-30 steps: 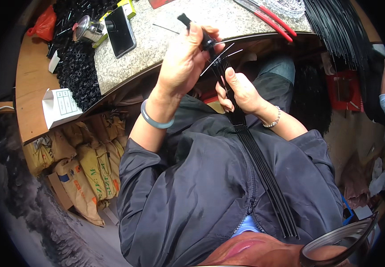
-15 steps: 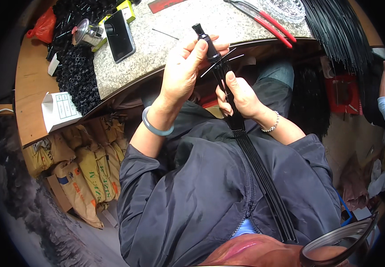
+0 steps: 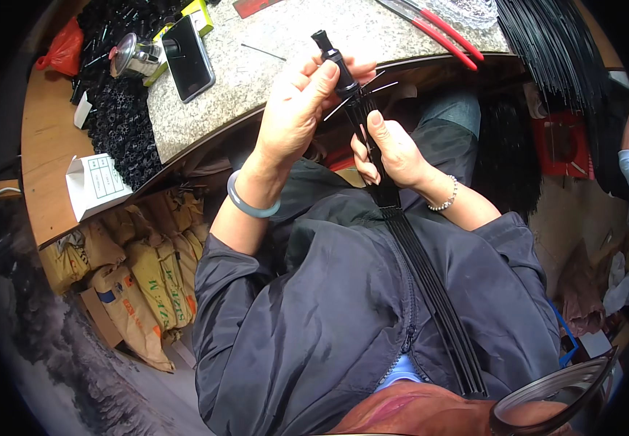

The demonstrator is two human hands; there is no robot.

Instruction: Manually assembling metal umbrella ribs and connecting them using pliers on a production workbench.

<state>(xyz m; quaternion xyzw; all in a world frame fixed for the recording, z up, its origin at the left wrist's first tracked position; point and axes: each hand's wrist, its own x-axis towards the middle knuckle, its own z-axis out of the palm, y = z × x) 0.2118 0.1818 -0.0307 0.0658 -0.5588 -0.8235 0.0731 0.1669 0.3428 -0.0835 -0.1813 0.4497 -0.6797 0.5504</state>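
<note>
- While the left hand [image 3: 293, 116], at 12 o'clock, grips a black fitting [image 3: 344, 78] between thumb and fingers, the right hand [image 3: 399, 154], between 1 and 2 o'clock, is wrapped around a bundle of thin black rods [image 3: 438, 301].
- The fitting is at 12 o'clock, at the bundle's upper end, its flared tip tilted toward 11 o'clock.
- Thin, pale wires [image 3: 382, 86] stick out sideways just below the fitting.
- From the right hand, the rods slant down across a dark jacket [image 3: 314, 320], ending between 4 and 5 o'clock.
- On the speckled tabletop [image 3: 245, 83], a dark-screened phone [image 3: 188, 62] lies at 11 o'clock and a red-handled tool [image 3: 445, 46] at 1 o'clock.
- Small black parts [image 3: 122, 138] are heaped at 10 o'clock, beside a white box [image 3: 104, 182] near 9 o'clock.
- Stacked sacks [image 3: 151, 280] fill 8 o'clock.
</note>
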